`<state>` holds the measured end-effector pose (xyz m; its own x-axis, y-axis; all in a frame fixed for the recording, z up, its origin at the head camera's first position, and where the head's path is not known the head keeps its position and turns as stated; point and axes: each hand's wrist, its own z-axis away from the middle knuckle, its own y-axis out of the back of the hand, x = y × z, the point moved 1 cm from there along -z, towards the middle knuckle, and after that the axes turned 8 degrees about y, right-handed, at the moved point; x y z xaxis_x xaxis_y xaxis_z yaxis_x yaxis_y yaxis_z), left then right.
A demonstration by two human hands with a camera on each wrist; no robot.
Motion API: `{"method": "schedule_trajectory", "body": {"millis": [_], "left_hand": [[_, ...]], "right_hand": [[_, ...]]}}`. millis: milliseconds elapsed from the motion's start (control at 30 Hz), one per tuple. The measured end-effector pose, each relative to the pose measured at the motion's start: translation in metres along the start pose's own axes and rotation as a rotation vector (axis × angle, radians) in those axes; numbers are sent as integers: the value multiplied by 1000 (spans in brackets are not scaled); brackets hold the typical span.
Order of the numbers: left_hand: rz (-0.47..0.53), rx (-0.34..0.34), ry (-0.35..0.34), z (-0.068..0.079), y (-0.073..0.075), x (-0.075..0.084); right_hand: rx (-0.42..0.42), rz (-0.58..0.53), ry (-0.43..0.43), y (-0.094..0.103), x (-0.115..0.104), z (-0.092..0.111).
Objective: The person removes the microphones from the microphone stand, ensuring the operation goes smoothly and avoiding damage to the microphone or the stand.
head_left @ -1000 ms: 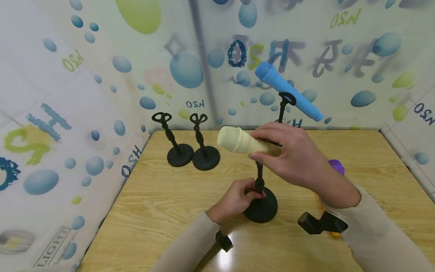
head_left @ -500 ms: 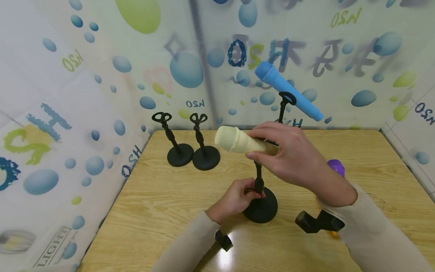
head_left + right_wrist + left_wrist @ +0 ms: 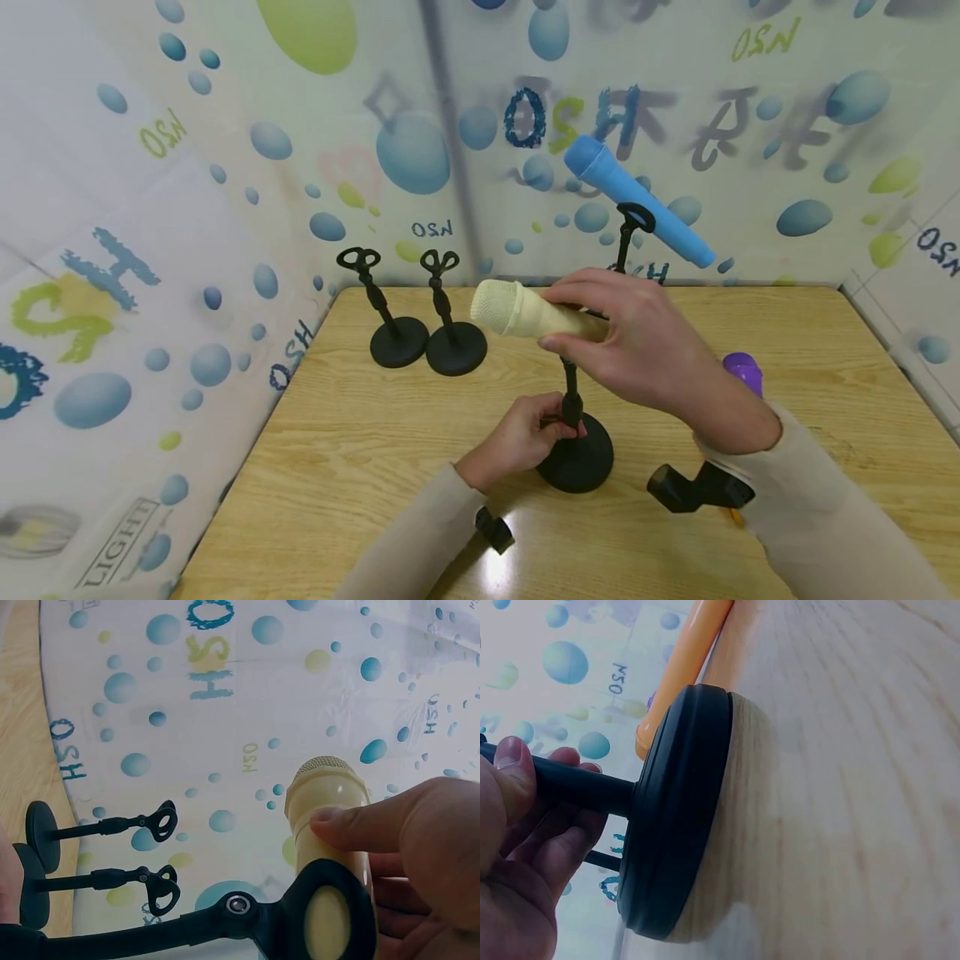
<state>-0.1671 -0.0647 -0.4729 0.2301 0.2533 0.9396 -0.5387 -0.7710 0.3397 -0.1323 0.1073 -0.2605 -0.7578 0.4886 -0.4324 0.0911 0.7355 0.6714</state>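
Note:
My right hand holds a cream microphone between thumb and fingers, its mesh head pointing left. In the right wrist view, the black clip of a desk stand lies around the microphone's body, and cream plastic shows through the opening in the clip. Lower down, my left hand grips the pole of that stand, just above its round base. The left wrist view has the base standing on the wooden table, with thumb and fingers around the pole. In the head view the clip is mostly hidden behind my right hand.
A blue microphone sits tilted in another stand at the back. Two stands with bare clips, one beside the other, are at the back left. To the right lie a purple-headed microphone and an orange rod-like thing, partly hidden by my arm.
My right hand and the cream microphone have slid slightly to the left. The left hand has kept its grip on the pole, and the stand's base has stayed in place.

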Motion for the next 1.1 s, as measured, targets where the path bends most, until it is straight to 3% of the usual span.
{"method": "schedule_trajectory", "body": {"millis": [267,1100], "left_hand": [[-67,-5,-1,0,0,0],[-87,-19,-15,-1,2,0]], "right_hand": [[7,-1,19,-2,-2,-4],[8,-43,11,-9,-8,-16]]}}
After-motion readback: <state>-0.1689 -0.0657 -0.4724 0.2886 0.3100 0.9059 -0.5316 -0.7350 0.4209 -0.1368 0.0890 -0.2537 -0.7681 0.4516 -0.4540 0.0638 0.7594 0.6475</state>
